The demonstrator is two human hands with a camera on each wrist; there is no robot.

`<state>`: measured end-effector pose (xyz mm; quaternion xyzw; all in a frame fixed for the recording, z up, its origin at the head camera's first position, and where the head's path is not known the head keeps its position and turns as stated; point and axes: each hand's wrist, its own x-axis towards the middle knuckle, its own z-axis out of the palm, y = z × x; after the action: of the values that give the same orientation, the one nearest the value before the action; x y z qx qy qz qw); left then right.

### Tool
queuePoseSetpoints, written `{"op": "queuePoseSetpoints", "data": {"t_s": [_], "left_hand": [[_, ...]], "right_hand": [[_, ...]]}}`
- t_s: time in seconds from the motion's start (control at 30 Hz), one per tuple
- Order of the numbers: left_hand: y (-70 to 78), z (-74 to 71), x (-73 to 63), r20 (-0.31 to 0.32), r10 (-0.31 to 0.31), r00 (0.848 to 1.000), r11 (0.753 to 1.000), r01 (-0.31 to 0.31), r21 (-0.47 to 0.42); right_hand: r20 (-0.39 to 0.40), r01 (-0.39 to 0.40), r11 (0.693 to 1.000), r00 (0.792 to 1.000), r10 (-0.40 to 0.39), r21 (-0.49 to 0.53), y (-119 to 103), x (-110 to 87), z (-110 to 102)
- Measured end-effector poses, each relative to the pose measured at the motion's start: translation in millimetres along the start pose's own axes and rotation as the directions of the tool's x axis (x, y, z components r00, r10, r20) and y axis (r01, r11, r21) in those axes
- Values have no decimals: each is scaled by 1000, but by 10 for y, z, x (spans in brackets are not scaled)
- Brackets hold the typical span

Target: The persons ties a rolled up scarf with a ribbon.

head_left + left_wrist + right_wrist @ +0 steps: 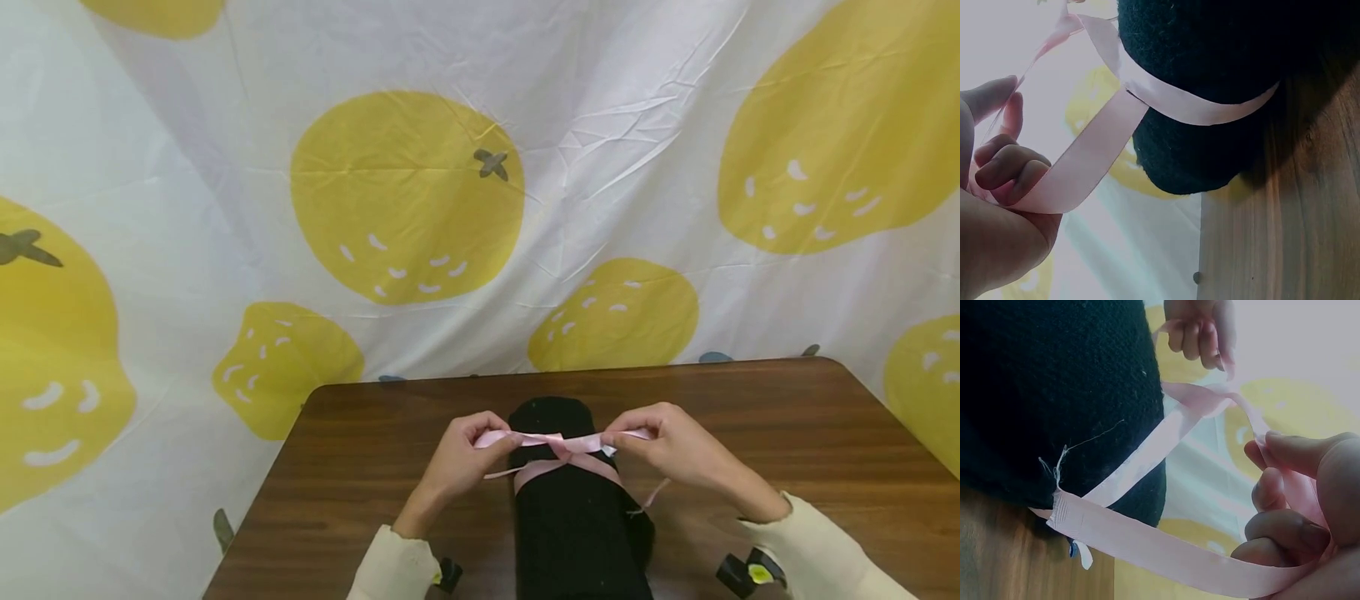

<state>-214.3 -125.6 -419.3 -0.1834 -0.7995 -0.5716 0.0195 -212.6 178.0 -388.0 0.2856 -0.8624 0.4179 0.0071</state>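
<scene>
A black rolled fabric bundle (577, 533) lies lengthwise on the table, a pink ribbon (536, 471) wrapped around its far part. Above the bundle, the ribbon crosses over itself in a knot. To the left, my left hand (468, 454) pinches one length between thumb and fingers; the left wrist view shows a wide ribbon loop (1088, 153) running under its curled fingers. Opposite it, my right hand (671, 446) pinches the other length. A frayed ribbon end (1057, 509) hangs by the bundle's side in the right wrist view.
The brown wooden table (787, 417) has a rounded far edge. Behind it hangs a white cloth (600, 167) printed with yellow fruit. A small white and blue scrap (1085, 555) shows below the frayed end. Dark wrist devices (750, 572) sit at both sleeves.
</scene>
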Motion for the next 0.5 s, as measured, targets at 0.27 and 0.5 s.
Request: {"op": "queuePoseSetpoints", "data": {"t_s": [0.27, 0.5], "left_hand": [[41, -5, -21, -35, -57, 998, 998, 56, -22], [282, -35, -104, -45, -16, 999, 1000, 17, 23]], "right_hand": [[1, -7, 1000, 1000, 7, 1, 14, -10, -15], [-19, -7, 1000, 1000, 7, 2, 76, -20, 3]]}}
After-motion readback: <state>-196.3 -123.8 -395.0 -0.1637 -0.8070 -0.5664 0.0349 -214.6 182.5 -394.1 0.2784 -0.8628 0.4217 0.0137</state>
